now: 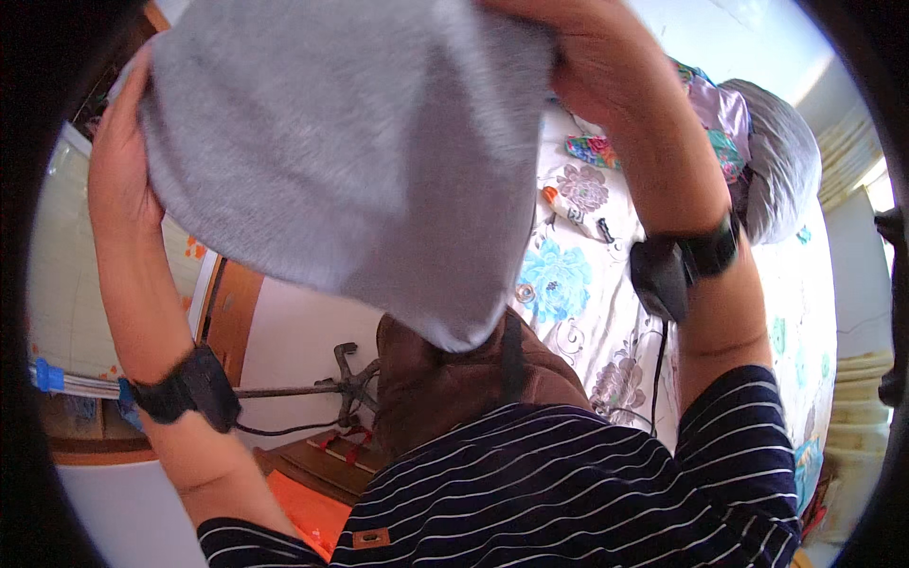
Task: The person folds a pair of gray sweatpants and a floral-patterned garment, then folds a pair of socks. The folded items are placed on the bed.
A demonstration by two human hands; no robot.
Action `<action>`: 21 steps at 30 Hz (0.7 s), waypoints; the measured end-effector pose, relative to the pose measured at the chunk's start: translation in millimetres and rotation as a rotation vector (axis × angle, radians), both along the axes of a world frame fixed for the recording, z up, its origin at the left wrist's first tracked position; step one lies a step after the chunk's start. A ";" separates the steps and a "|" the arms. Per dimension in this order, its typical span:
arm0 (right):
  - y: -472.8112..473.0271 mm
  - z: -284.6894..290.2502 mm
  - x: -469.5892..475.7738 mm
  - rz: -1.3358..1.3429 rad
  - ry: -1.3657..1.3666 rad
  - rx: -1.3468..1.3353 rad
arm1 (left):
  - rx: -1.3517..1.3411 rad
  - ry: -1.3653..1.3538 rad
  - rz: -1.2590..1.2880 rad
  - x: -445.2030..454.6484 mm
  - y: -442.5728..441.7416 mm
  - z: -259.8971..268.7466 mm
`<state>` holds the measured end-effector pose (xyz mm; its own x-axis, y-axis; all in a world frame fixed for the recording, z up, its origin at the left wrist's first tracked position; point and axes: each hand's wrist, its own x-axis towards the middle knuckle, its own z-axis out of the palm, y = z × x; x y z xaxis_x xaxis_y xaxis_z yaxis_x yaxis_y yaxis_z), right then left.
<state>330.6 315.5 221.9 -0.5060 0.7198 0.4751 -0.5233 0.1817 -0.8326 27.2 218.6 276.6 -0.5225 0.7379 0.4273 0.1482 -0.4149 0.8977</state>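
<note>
A piece of grey cloth (319,156), perhaps a garment, is held up in front of me and fills the upper middle of the head view. At its left edge, my left hand (124,156) grips it, thumb and fingers along the border. My right hand (575,57) holds the upper right side, with its fingertips hidden at the cloth and the picture's top. The lower corner of the cloth hangs over my brown trousers (454,390). Black straps with boxes and cables sit on both forearms.
A bed with a flowered sheet (554,277) lies at the right, bearing a small white item with an orange end (568,209), colourful clothes (717,113) and a grey bundle (781,163). A metal stand (348,383) and an orange item (309,508) are at lower left.
</note>
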 end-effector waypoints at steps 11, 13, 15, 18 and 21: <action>43.3 23.6 75.2 -0.138 -0.073 0.029 | -0.188 0.168 -0.280 8.3 110.1 13.6; 67.1 26.0 84.1 -0.252 -0.096 0.039 | -0.231 0.148 -0.402 25.5 146.2 16.6; 93.3 33.7 90.5 -0.432 -0.086 -0.045 | -0.131 0.175 -0.341 50.5 177.3 15.6; 110.8 51.5 115.3 -0.333 -0.060 0.186 | -0.075 0.039 -0.460 86.7 191.6 32.0; 96.8 59.9 146.7 -0.204 -0.018 0.296 | 0.028 0.057 -0.490 115.0 183.3 35.5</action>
<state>477.3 412.3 281.8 -0.3764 0.6389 0.6709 -0.4376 0.5157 -0.7366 142.2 401.8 312.1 -0.0923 0.8789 0.4679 -0.0214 -0.4716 0.8816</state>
